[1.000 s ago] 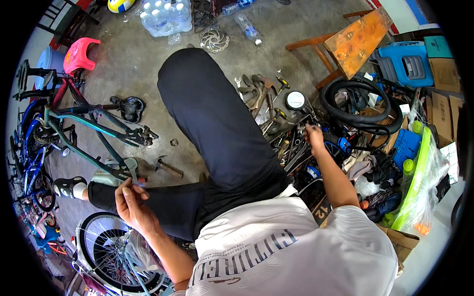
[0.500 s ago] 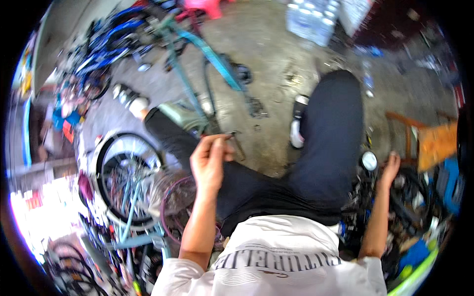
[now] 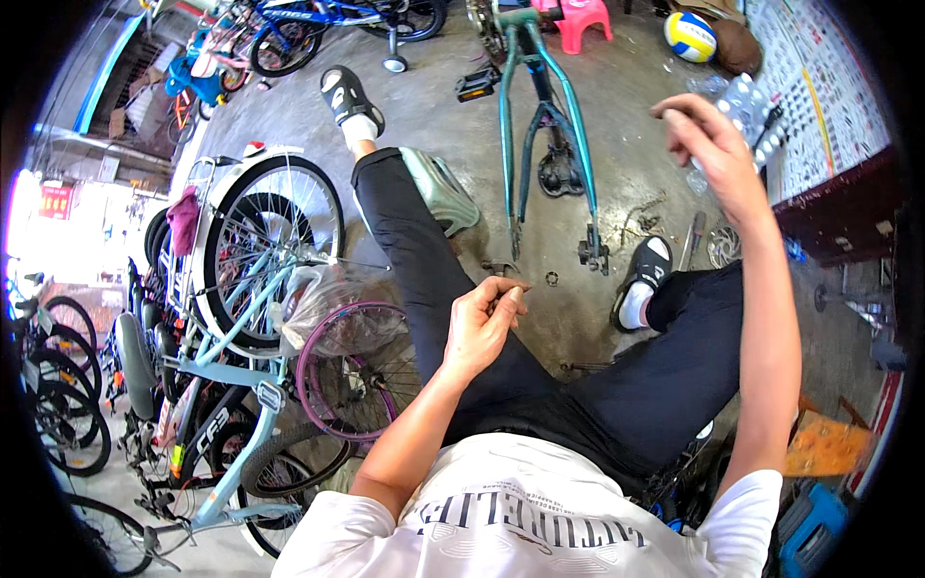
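Observation:
My left hand (image 3: 489, 323) is closed in a pinch above my lap, on something small that I cannot make out. My right hand (image 3: 713, 159) is raised to the right of the teal bicycle frame (image 3: 568, 106), its fingers curled; what they hold, if anything, I cannot tell. The frame lies on the concrete floor beyond my hands, its stays pointing toward me. A pale green plastic stool (image 3: 438, 188) lies by my left leg. A purple-rimmed wheel (image 3: 306, 371) and a plastic bag (image 3: 323, 313) are left of my left hand.
A light blue bicycle (image 3: 241, 453) and several others crowd the left side; a blue bicycle (image 3: 318, 14) stands at the back. A pink stool (image 3: 583, 29), a ball (image 3: 689, 37), a loose brake disc (image 3: 723, 249) and a wooden piece (image 3: 829, 445) are also around me.
The view has swung left, away from the tool pile. My right hand has risen from beside that pile to above the floor near the frame. My left hand stays pinched over my lap.

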### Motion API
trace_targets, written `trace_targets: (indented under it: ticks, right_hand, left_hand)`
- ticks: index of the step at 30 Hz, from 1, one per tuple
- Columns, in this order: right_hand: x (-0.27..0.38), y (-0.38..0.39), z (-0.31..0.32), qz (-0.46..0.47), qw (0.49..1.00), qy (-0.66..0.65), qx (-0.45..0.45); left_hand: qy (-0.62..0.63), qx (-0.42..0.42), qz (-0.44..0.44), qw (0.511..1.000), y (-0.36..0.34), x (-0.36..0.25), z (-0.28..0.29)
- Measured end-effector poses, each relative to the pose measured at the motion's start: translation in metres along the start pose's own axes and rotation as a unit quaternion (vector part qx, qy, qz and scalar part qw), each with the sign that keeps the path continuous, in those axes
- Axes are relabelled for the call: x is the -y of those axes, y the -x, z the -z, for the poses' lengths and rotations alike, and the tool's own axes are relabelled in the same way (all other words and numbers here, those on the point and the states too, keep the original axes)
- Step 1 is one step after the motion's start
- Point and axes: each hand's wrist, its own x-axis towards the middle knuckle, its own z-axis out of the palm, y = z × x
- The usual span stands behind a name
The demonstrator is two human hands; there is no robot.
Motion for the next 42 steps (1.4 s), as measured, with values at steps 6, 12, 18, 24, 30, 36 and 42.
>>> trace_targets:
  ticks: [6,12,18,24,30,36,42]
  right_hand:
    - [-0.062,-0.050,-0.043,-0.086,0.987,0.132,0.033]
    - [-0.075,-0.072,-0.062,-0.123,0.966,0.216,0.067]
    - [-0.077,-0.064,-0.081,-0.163,0.926,0.305,0.152]
    - [-0.085,-0.070,-0.089,-0.154,0.930,0.312,0.116]
    - [-0.075,-0.089,-0.107,-0.139,0.977,0.143,0.074]
    - [-0.081,-0.092,-0.124,-0.178,0.948,0.231,0.131]
    - [-0.091,-0.084,-0.123,-0.205,0.952,0.166,0.158]
  left_hand:
    - [0.039,-0.136,0.075,0.987,-0.019,0.021,0.000]
    - [-0.066,-0.214,0.012,0.975,-0.064,0.050,-0.028]
    - [-0.189,-0.202,-0.034,0.960,-0.088,0.062,-0.047]
    - [-0.176,-0.197,-0.008,0.965,-0.094,0.046,-0.038]
    - [-0.173,-0.218,0.005,0.960,-0.105,0.021,-0.008]
    - [-0.194,-0.235,0.016,0.952,-0.100,0.047,0.007]
    - [-0.149,-0.250,-0.027,0.956,-0.094,0.072,0.002]
